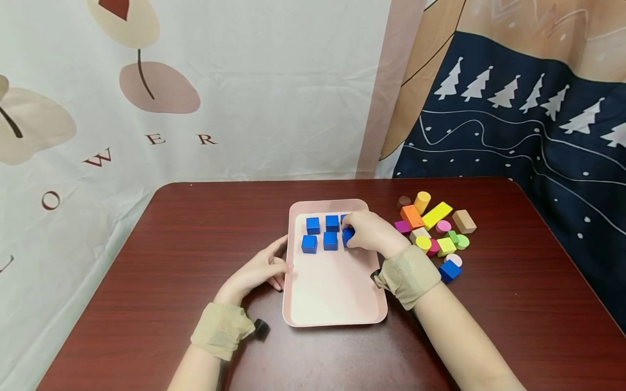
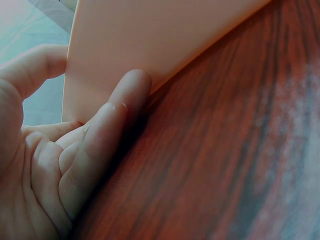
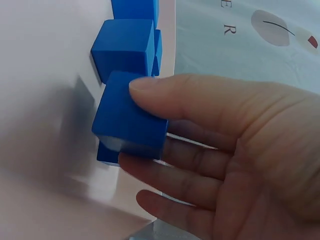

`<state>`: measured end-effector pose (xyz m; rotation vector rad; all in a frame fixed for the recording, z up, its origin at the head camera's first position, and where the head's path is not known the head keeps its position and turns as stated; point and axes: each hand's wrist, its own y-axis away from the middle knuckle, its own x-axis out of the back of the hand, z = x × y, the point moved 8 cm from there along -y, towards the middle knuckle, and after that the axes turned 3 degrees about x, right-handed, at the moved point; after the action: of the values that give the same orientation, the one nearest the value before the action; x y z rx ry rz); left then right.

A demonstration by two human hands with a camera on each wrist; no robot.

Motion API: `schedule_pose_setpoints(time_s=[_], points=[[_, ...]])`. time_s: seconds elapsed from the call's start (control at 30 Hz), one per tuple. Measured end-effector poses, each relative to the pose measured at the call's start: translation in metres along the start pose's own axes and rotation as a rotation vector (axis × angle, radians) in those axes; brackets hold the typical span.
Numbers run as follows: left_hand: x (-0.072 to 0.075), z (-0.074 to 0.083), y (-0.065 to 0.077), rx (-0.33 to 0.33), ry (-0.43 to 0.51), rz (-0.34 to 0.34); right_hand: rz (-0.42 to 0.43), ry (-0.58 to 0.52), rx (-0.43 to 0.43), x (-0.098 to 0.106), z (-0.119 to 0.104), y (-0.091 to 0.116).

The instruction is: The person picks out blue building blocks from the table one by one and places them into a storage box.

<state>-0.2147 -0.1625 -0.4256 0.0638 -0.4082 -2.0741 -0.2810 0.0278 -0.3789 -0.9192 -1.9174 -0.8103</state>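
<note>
My right hand point(image 1: 373, 231) pinches a blue cube point(image 3: 131, 112) between thumb and fingers, over the far right part of the pink tray point(image 1: 332, 296). Beside it, more blue cubes stand in two rows, among them a near-row cube point(image 1: 330, 241) and a far-row cube point(image 1: 332, 223). Another blue cube point(image 1: 343, 218) is partly hidden behind my right fingers. My left hand point(image 1: 256, 273) grips the tray's left side. In the left wrist view, its thumb reaches over the rim and the fingers point(image 2: 102, 132) press the outer wall.
Right of the tray lies a pile of coloured blocks, including a yellow bar point(image 1: 437, 215), an orange block point(image 1: 412, 216), a tan block point(image 1: 464, 221) and a blue block point(image 1: 450, 271). Everything stands on a dark red wooden table point(image 1: 220, 217), with curtains point(image 1: 293, 108) behind it.
</note>
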Motion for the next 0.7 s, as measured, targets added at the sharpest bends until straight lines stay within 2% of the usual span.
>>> schedule_pose_setpoints(time_s=[0.1, 0.3, 0.4, 0.53, 0.7], points=[[0.0, -0.001, -0.001, -0.007, 0.007, 0.001, -0.007, 0.004, -0.018, -0.001, 0.002, 0.0], [0.005, -0.02, -0.01, -0.014, 0.025, 0.006, -0.018, 0.005, -0.024, -0.005, 0.003, -0.002], [0.003, -0.015, -0.007, -0.012, 0.023, 0.003, -0.018, 0.008, -0.023, -0.006, 0.003, -0.004], [0.0, 0.0, 0.0, -0.008, 0.009, 0.001, -0.02, -0.007, -0.028, -0.008, 0.003, -0.005], [0.0, 0.0, 0.0, -0.01, -0.004, 0.004, -0.038, -0.029, -0.029, -0.011, 0.004, -0.006]])
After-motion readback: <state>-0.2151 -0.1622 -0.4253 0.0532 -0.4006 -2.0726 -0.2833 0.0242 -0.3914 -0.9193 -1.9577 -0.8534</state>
